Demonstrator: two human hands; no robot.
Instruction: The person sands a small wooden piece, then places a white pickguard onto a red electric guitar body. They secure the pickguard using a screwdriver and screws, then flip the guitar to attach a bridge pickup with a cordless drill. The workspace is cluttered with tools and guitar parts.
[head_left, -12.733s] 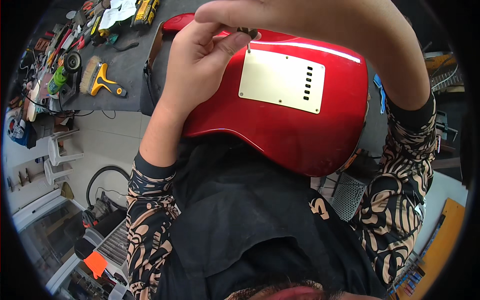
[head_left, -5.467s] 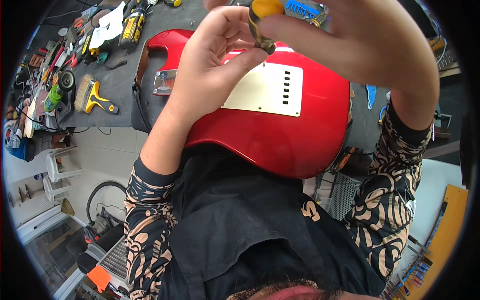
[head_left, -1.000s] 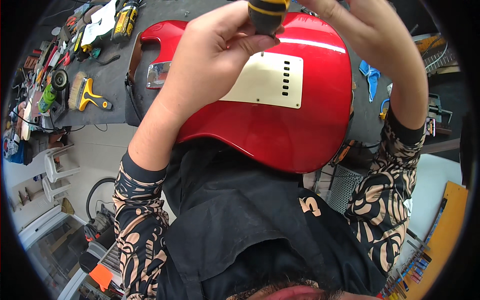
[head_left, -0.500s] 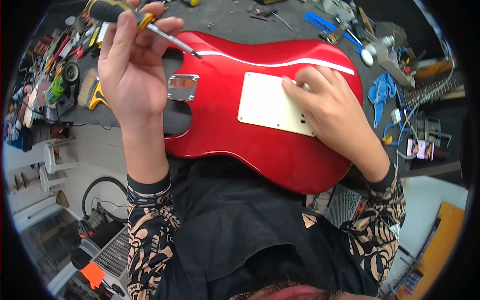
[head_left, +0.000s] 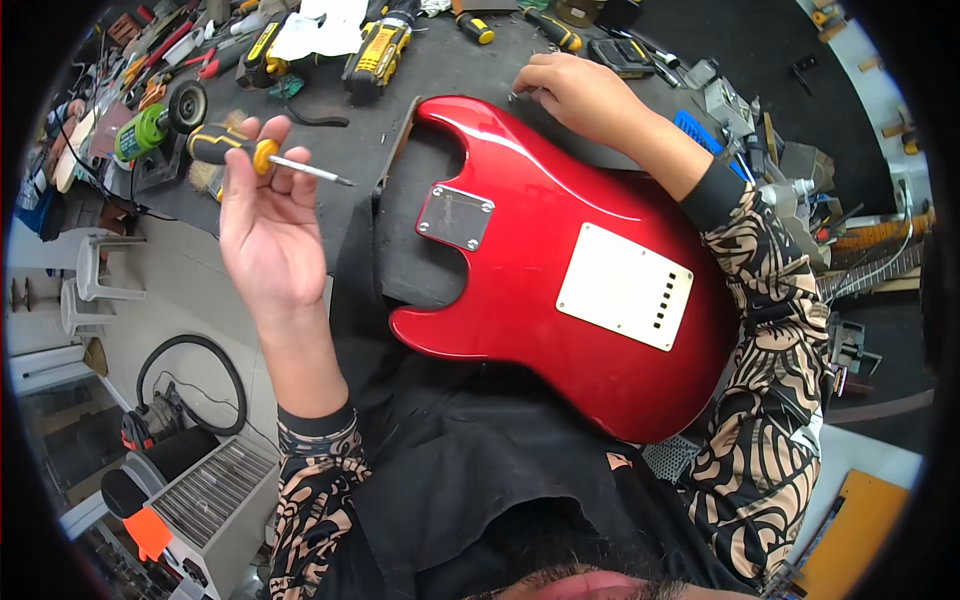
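Screwdriver (head_left: 265, 156), left of the guitar body (head_left: 528, 285), its long axis nearly level, tip directed toward the body's neck end; black-and-yellow handle, bright shaft, dark tip. Left hand (head_left: 277, 245): palm up, half curled, gripping it. Body: glossy red, cream cover plate (head_left: 622, 288). Right hand (head_left: 578, 97): beyond the body's far edge, fingers bent; whether holding anything, indeterminable.

Left head-worn fisheye, facing down, close above guitar body (head_left: 535, 265)
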